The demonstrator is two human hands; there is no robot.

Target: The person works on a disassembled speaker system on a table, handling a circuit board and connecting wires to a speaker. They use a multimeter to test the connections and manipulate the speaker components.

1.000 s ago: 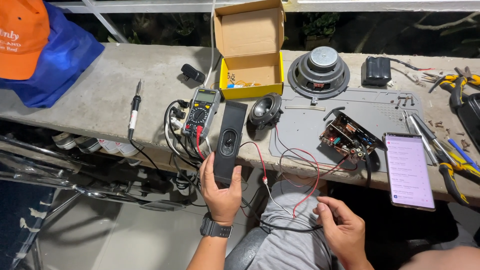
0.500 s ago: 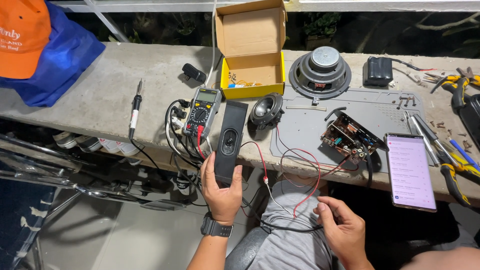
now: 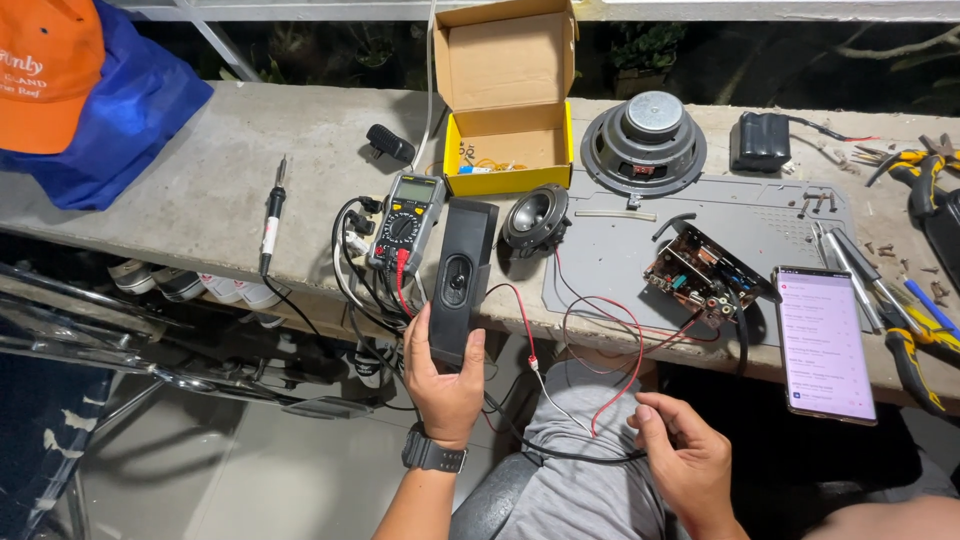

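Observation:
My left hand [image 3: 443,384] grips the near end of a long black speaker panel [image 3: 462,272] with an oval opening, its far end resting on the concrete ledge [image 3: 200,190]. My right hand [image 3: 682,462] is over my lap, fingers pinched on thin red and black wires [image 3: 610,340]. Those wires run up to a bare circuit board [image 3: 700,270] on a grey work mat [image 3: 640,240]. A small round speaker [image 3: 533,218] lies beside the panel. A yellow and grey multimeter [image 3: 408,218] with its leads sits just left of the panel.
An open yellow cardboard box [image 3: 508,150], a large speaker cone [image 3: 643,148] and a black battery pack [image 3: 764,140] sit at the back. A phone with a lit screen [image 3: 824,342], pliers and screwdrivers [image 3: 915,320] lie right. A soldering iron [image 3: 272,215], blue bag and orange cap [image 3: 45,70] lie left.

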